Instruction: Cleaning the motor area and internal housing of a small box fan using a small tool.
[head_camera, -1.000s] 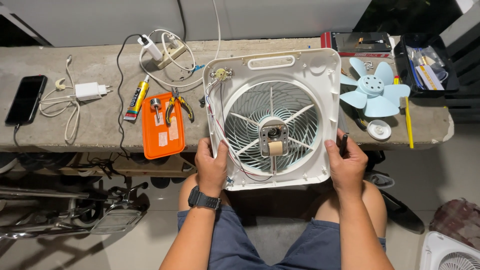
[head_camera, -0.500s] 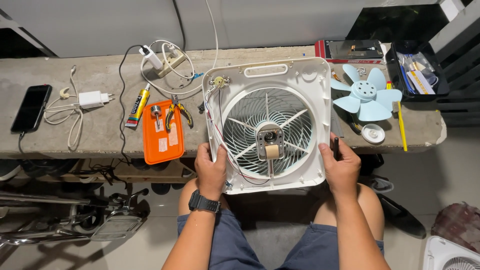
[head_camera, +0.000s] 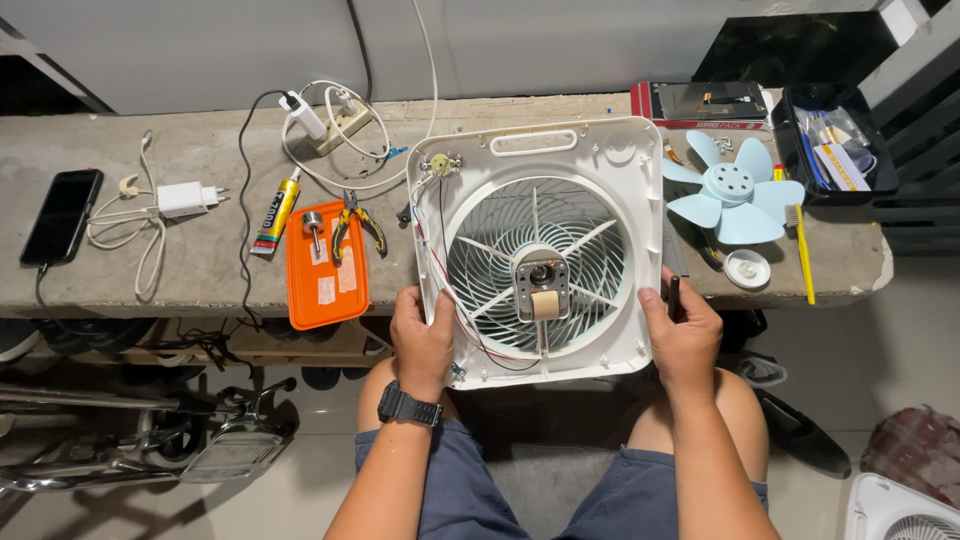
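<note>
Head view: one square white plastic fan housing (head_camera: 540, 250) lies flat, its far part resting on the rough grey concrete tabletop (head_camera: 200, 200) and its near edge over the person's lap. Its round opening is filled by a grille of thin curved spokes, with a small metal motor block (head_camera: 541, 289) at the centre. Thin red and black wires (head_camera: 440, 270) run down the housing's left inner side.

The left hand (head_camera: 422, 335), with a black watch (head_camera: 409, 407) on the wrist, grips the housing's near-left edge, fingers clenched on the rim. The right hand (head_camera: 682, 335) clasps the near-right edge the same way, and a slim dark tool (head_camera: 674, 295) stands up between its fingers and the housing.

Right of the housing lie one pale blue five-bladed plastic propeller (head_camera: 733, 190), one small round white cap (head_camera: 747, 269) and one yellow stick-like tool (head_camera: 802, 250). Further right stands one black tray (head_camera: 835, 140) of small parts.

Left of the housing sits one flat orange plastic tray (head_camera: 325, 275), one pair of pliers (head_camera: 355, 222) with yellow handles partly across it. One yellow glue tube (head_camera: 276, 212), one white charger (head_camera: 185, 198) with coiled cable and one black phone (head_camera: 62, 215) lie further left. One white power strip (head_camera: 335, 120) sits near the wall.
</note>
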